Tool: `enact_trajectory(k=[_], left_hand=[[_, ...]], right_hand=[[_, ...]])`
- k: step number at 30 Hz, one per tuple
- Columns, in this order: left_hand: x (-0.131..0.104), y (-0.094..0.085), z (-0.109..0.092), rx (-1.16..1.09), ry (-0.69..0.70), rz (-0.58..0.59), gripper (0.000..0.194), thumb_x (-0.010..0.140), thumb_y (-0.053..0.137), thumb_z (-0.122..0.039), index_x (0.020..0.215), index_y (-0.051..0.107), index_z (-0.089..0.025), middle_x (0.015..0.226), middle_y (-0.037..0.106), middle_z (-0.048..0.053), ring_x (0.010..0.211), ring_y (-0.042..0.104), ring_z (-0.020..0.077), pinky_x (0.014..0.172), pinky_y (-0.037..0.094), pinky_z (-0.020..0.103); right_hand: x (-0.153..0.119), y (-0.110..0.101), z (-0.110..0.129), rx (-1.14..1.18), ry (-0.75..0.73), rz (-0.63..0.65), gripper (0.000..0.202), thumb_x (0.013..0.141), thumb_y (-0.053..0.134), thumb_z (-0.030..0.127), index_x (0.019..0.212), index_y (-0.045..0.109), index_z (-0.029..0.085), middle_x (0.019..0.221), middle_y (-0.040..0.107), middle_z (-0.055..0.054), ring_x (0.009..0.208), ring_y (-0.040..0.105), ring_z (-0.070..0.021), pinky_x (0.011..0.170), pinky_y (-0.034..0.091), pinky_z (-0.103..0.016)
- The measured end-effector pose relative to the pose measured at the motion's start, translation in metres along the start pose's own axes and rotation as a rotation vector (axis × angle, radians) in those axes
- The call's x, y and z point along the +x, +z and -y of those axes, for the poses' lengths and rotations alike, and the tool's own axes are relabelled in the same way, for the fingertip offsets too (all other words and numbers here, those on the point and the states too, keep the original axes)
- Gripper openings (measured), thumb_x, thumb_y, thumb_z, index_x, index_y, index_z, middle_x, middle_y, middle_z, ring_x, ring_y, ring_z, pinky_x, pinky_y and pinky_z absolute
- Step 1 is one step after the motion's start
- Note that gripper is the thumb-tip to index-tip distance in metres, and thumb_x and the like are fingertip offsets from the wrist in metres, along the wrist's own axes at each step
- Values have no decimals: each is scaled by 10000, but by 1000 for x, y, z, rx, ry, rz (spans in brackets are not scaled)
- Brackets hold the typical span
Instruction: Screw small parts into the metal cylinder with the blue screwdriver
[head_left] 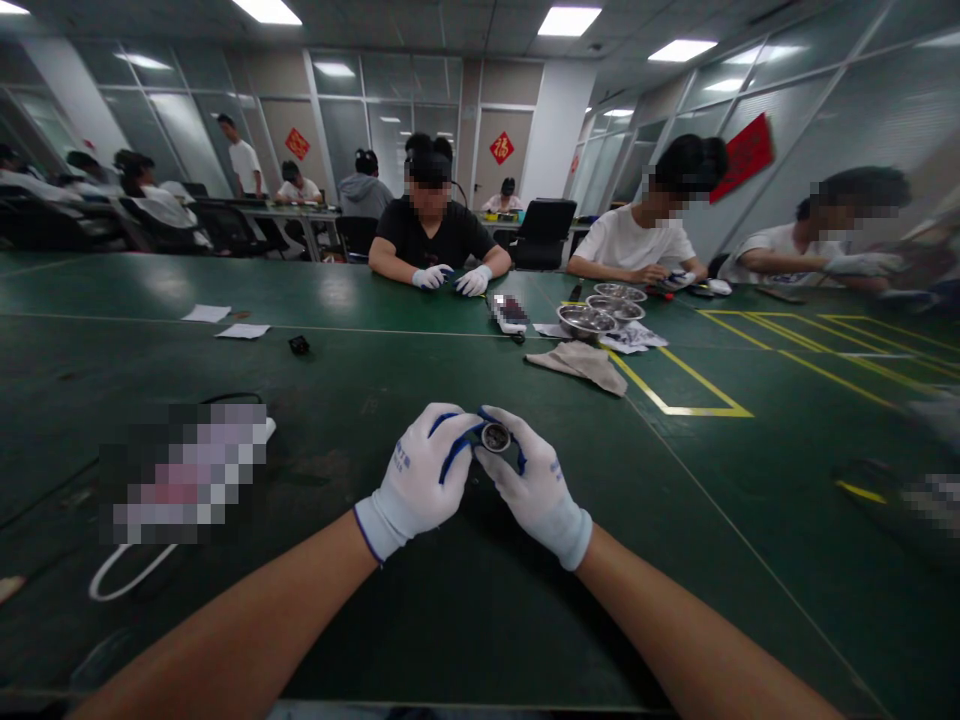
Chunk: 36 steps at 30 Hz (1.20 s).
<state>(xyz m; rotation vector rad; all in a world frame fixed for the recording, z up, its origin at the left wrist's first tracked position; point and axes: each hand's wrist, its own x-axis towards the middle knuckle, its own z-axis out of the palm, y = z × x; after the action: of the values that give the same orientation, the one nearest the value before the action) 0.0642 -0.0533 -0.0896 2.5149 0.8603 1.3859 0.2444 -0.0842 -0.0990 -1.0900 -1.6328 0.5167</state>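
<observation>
A small round metal part (496,438) with a light rim and a dark inside is held just above the green table (360,380), its open face turned toward me. My right hand (538,485), in a white glove with blue on the fingers, pinches it between thumb and fingers from the right. From the left, my left hand (421,475), gloved alike, closes its bent fingers at the part's side. Its fingertips are partly hidden, and the details inside the part are too small to make out.
Left lies a blurred-out power strip (270,430) with a white cord loop (112,580). Ahead are a grey cloth (581,365), metal bowls (589,319), a small black object (299,345) and paper slips (244,331). Co-workers sit across the table; yellow tape (705,411) marks its right.
</observation>
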Motion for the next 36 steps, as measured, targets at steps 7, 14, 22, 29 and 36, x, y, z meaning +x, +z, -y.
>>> enact_trajectory(k=[7,14,22,29,36], left_hand=[[-1,-1,-1,51,46,99,387,924,577,-228,1307,634,-229,1237,591,128,1101,630,278,930,575,452],[-2,5,-2,55,53,173,366,913,607,-250,1273,673,-235,1268,608,135,1154,604,304,974,546,501],[-1,8,-8,155,25,198,368,925,616,-300,1277,659,-205,1276,621,153,1133,611,326,955,543,522],[2,8,-7,162,42,193,291,941,603,-287,1206,687,-202,1254,635,147,1121,615,318,952,550,515],[2,9,-5,147,43,187,228,945,612,-294,1124,705,-187,1221,637,143,1100,613,309,934,564,505]], right_hand=[[0,2,-8,49,50,-40,390,906,659,325,1283,641,227,1162,747,-97,1064,723,-271,949,591,-445],[3,2,-12,5,16,-12,318,872,649,276,1186,684,240,1110,754,-81,1056,714,-272,954,584,-455],[5,-2,-16,-49,-23,-24,336,837,628,196,1161,696,254,1082,718,-71,1028,698,-263,925,574,-443],[3,2,-19,-67,-35,-14,359,869,616,201,1224,661,234,1112,697,-92,1041,692,-268,934,568,-452],[2,3,-23,-143,-132,54,379,811,600,90,1161,667,218,1056,675,-87,952,673,-249,856,579,-423]])
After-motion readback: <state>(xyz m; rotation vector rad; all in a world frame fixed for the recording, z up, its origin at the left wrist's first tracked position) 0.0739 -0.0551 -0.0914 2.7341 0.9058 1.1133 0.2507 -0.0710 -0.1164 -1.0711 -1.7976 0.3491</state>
